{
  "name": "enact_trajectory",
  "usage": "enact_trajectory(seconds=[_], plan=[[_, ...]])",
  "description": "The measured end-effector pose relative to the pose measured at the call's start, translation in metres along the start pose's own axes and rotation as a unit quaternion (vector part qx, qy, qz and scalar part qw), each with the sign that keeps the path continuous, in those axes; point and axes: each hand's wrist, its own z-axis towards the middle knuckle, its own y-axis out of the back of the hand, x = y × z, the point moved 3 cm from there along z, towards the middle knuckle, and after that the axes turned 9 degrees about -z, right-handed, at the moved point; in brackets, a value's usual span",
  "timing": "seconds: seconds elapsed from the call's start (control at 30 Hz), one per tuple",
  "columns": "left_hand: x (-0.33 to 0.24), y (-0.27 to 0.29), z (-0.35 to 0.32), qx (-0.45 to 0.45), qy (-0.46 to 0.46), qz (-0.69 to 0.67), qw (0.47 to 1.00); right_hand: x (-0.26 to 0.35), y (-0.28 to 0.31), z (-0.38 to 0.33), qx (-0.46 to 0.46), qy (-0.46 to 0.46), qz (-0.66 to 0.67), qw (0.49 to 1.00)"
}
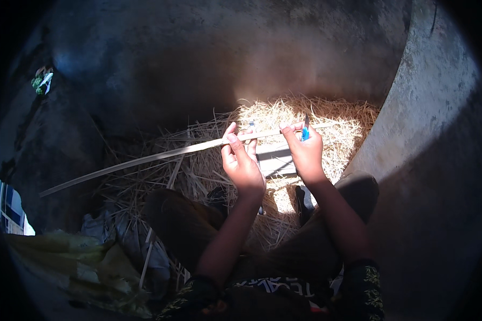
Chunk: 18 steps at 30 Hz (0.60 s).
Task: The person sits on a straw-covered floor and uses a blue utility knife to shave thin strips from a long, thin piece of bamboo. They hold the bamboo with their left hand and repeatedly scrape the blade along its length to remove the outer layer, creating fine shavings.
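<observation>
Above the straw pile [284,123], the left hand [242,163] pinches a long thin strip [160,155] level, steadying it, while the right hand [305,150] grips its end with a blue-handled knife [305,131].

Left hand [242,160] and right hand [303,150] pinch long pale strip [160,156] above straw pile [326,120]; right hand also holds blue knife [305,130]; strip runs left of pile.

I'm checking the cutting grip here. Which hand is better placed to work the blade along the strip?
Right. The right hand already holds the blue knife against the strip; the left hand only pinches and steadies it.
</observation>
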Motion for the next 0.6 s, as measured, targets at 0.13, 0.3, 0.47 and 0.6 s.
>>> enact_trajectory(seconds=[0.13,0.3,0.47,0.6], plan=[[0.007,-0.004,-0.005,-0.006,-0.006,0.065,0.998,0.004,0.003,-0.003,0.078,-0.178,0.106,0.975],[0.023,0.000,-0.034,-0.057,0.103,0.038,0.992,0.015,0.000,-0.001,0.170,-0.211,0.309,0.912],[0.028,0.000,-0.052,0.005,0.207,-0.017,0.978,0.009,0.006,0.004,0.144,-0.180,0.294,0.927],[0.026,0.005,-0.065,0.049,0.373,0.023,0.926,0.004,0.008,0.005,0.128,-0.169,0.242,0.947]])
